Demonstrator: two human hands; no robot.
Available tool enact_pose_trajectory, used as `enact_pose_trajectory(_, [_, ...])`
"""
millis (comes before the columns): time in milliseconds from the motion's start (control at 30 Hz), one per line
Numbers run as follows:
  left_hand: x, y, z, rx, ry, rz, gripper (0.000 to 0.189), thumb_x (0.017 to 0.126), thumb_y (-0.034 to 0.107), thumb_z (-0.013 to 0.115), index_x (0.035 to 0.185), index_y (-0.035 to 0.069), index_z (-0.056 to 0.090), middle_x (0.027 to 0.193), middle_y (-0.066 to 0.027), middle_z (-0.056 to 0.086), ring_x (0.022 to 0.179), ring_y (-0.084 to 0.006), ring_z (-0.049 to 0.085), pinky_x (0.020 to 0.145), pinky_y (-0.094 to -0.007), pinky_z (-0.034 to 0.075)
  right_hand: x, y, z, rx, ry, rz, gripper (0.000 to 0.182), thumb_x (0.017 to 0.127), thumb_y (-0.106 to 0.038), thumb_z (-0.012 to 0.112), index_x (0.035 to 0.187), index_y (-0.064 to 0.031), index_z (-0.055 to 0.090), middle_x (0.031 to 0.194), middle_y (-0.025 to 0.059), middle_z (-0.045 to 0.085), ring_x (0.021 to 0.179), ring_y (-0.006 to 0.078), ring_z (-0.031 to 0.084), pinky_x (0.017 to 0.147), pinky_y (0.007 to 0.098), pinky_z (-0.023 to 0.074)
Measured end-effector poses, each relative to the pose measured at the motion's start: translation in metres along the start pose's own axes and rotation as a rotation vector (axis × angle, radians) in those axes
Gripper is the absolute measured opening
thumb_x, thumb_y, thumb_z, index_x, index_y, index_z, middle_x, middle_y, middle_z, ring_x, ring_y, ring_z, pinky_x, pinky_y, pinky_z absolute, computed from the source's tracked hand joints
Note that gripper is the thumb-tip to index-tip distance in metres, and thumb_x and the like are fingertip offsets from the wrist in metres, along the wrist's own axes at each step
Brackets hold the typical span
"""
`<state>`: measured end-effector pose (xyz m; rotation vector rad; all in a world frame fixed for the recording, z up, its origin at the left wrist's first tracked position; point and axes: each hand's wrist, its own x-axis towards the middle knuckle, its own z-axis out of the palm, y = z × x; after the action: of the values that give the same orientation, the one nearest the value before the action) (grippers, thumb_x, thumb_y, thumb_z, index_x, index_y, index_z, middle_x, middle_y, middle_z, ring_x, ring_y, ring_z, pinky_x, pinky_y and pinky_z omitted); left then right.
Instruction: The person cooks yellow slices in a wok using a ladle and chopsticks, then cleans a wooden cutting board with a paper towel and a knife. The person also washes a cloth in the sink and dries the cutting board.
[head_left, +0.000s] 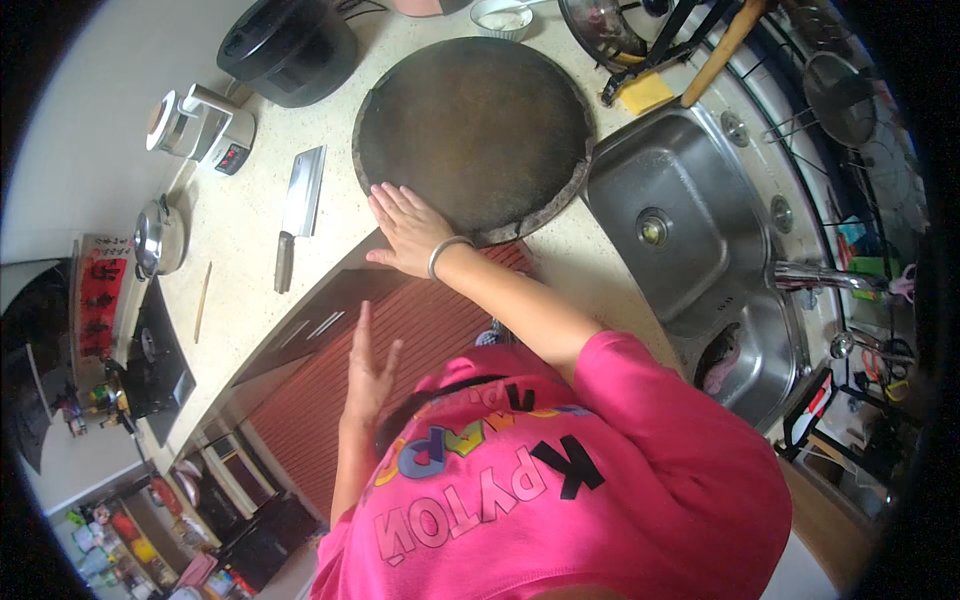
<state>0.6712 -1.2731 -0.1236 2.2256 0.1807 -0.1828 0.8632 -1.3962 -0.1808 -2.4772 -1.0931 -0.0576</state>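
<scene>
A large, round, dark wooden chopping block (480, 127) with a rough rim lies on the speckled countertop (337, 217). My right hand (411, 231) rests palm down on the near-left edge of this block, thumb spread, with a metal bangle (442, 255) around the wrist. Nothing is in its grasp. Lower and to the left, my left hand (369, 379) hangs in the air in front of the counter, holding nothing, its fingers apart. Left of the block, a cleaver (300, 202) lies flat, its handle towards the counter's front edge.
At right is a double steel sink (667, 172) with a faucet (825, 277); a dark, pinkish item (721, 360) lies in its smaller basin. A black pot (289, 52), a white appliance (206, 127), a lidded pot (159, 238) and a thin stick (203, 301) line the left.
</scene>
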Motion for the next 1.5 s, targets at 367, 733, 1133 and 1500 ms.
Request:
enact_pose_trajectory(367, [0.047,-0.012,-0.036,0.078,0.106,-0.115,0.072,0.084,0.002,0.06,0.145,0.004,0.022,0.144,-0.0231,0.032,0.135,-0.0319,0.032,0.109,-0.0349,0.027,-0.127,0.166,-0.109,-0.247,0.144,0.674,0.049,0.084,-0.033,0.057,0.119,-0.0001,0.056,0.129,0.0223,0.048,0.121,0.0354,0.045,0.101,0.0435,0.0352])
enact_pose_trajectory(733, [0.166,-0.004,-0.069,0.436,0.065,0.166,0.083,0.08,0.007,0.066,0.146,0.004,0.016,0.148,-0.0222,0.024,0.132,-0.0383,0.032,0.104,-0.0432,0.028,-0.02,0.14,-0.123,-0.288,0.366,0.419,0.05,0.081,-0.024,0.063,0.119,0.0056,0.05,0.119,0.0218,0.054,0.113,0.0373,0.049,0.095,0.0464,0.0379])
enact_pose_trajectory(1133, [0.194,-0.002,-0.085,0.36,-0.038,0.234,0.083,0.082,0.008,0.064,0.147,0.006,0.013,0.151,-0.0228,0.012,0.133,-0.0396,0.03,0.102,-0.0469,0.028,0.157,0.119,-0.013,-0.234,0.007,0.391,0.067,0.094,-0.043,0.039,0.144,-0.0013,0.023,0.152,0.0145,0.018,0.141,0.0273,0.015,0.115,0.0407,0.0104])
enact_pose_trajectory(1500, [0.185,-0.04,-0.1,0.393,-0.003,0.158,0.083,0.08,0.007,0.066,0.146,0.003,0.016,0.149,-0.0256,0.014,0.131,-0.0384,0.033,0.101,-0.0437,0.027,-0.203,0.224,-0.113,-0.478,-0.219,1.638,0.045,0.088,-0.022,0.052,0.128,-0.0008,0.045,0.123,0.0206,0.051,0.116,0.0351,0.048,0.101,0.0437,0.0353])
